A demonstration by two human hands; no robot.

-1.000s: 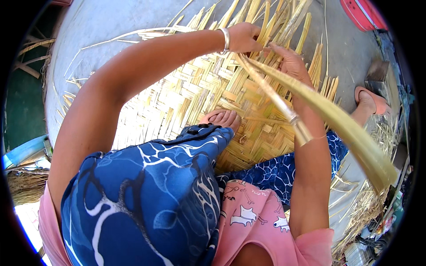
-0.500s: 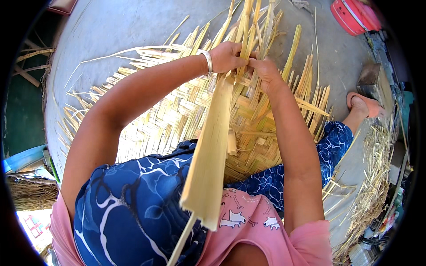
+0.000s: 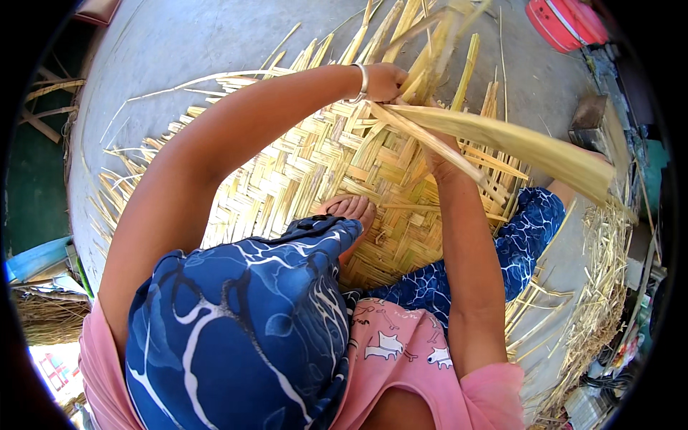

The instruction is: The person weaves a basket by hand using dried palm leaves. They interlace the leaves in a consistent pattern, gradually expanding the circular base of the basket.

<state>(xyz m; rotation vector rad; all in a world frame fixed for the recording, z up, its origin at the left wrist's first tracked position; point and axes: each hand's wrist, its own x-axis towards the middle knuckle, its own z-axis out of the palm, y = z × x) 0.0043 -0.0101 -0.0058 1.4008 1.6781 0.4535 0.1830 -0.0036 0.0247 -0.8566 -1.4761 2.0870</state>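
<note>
A half-woven mat (image 3: 301,172) of flat, pale yellow split-reed strips lies on the floor before me, its far edge fringed with loose ends. Over that far part, my left hand (image 3: 383,81) is closed around reed strips, with a bracelet at its wrist. From there a broad, flat reed strip (image 3: 530,143) and a narrower one (image 3: 444,150) stick out to the right, above the weave. Behind these two strips is my right hand (image 3: 438,156), its fingers hidden. Some upright strips beyond the hands are smeared by motion.
My bare foot (image 3: 351,209) rests on the mat. Loose straw (image 3: 598,287) lies along the right side, near a wooden block (image 3: 598,122). A red container (image 3: 566,25) stands at the far right on the grey concrete floor (image 3: 186,43).
The broad strip has swung from pointing back at me to pointing right. My left hand has shifted slightly right; my right hand has dropped nearer to me. My foot has come into view.
</note>
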